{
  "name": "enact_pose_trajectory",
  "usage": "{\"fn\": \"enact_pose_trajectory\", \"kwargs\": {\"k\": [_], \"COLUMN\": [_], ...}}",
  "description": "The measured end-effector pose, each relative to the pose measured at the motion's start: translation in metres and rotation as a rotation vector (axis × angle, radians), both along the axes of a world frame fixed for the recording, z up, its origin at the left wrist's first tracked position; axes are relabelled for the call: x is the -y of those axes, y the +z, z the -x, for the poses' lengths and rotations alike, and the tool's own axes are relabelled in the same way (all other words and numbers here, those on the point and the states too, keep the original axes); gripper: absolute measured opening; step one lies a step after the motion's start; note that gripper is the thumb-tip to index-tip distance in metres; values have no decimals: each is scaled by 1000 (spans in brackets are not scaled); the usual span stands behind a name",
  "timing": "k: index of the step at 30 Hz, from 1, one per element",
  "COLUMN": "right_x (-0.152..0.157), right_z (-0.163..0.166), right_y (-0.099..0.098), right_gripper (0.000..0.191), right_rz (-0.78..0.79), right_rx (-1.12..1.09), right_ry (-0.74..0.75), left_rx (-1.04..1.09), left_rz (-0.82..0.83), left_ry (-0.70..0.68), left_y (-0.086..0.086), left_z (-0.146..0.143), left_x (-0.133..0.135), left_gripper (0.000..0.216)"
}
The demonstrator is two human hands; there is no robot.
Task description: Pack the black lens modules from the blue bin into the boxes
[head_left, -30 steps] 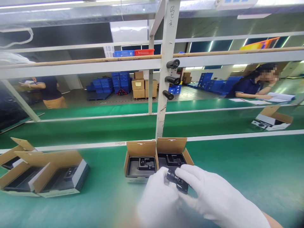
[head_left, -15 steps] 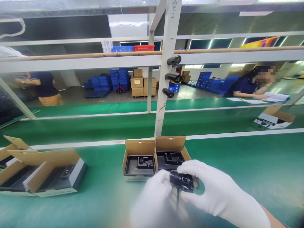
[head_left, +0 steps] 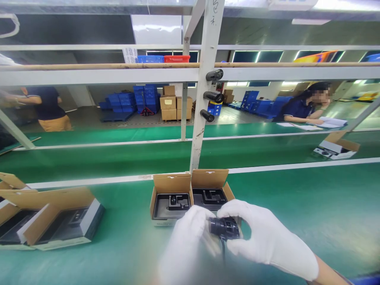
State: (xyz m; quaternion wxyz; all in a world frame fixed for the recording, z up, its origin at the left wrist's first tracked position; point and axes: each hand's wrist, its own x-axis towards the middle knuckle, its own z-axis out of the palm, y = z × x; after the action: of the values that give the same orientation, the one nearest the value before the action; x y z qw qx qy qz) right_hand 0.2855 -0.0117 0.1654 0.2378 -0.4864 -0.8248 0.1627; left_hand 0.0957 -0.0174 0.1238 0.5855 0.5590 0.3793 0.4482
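Observation:
In white gloves, both my hands hold a black cylindrical device [head_left: 224,227] above the green bench. A thin cable hangs down from its underside. My right hand [head_left: 264,237] is closed around its right end, with the thumb below and the fingers above. At the other end, the fingertips of my left hand [head_left: 190,241] press against the device; the lower part of this hand is blurred. Just beyond my hands are two cardboard boxes with raised lids: the left box [head_left: 172,180] has a small black part in its black tray, and the right box [head_left: 209,178] is partly covered by my fingers.
More open boxes [head_left: 59,225] stand at the left on the green bench [head_left: 124,213]. A white upright post [head_left: 202,99] with black grips rises behind the two boxes. Across the bench, one person [head_left: 305,103] sits at papers and another [head_left: 49,107] stands at the left.
The whole view has shifted slightly, so the boxes and post appear a little further left. My hands still grip the device, now turned slightly.

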Motion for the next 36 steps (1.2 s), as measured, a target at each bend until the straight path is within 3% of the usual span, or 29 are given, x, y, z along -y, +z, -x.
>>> {"fn": "enact_pose_trajectory", "kwargs": {"k": [5,9,13,16,23,36], "right_x": [0,-5,-8,-6,1,6], "right_z": [-1,-2,-2,-4,-14,-24], "right_y": [-1,-4,-6,-6,-8,-13], "right_gripper": [36,36,34,34,45,46], "right_rz": [99,251,347,282,-48,-118], "right_rx": [-37,-94,-186,-184,-219,-206], "right_ry": [-22,-34,-3,34,215,215], "left_rx": [107,157,205,188,162,185], "left_rz": [190,229,217,198,114,135], "left_ry": [-25,-65,-10,6,-27,-78], "left_y": [-8,1,9,0,-29,-11], "left_z": [-6,-8,-11,-13,-20,-24], "left_x": [1,4,7,6,1,8], "left_gripper": [36,34,34,33,33,36]}}
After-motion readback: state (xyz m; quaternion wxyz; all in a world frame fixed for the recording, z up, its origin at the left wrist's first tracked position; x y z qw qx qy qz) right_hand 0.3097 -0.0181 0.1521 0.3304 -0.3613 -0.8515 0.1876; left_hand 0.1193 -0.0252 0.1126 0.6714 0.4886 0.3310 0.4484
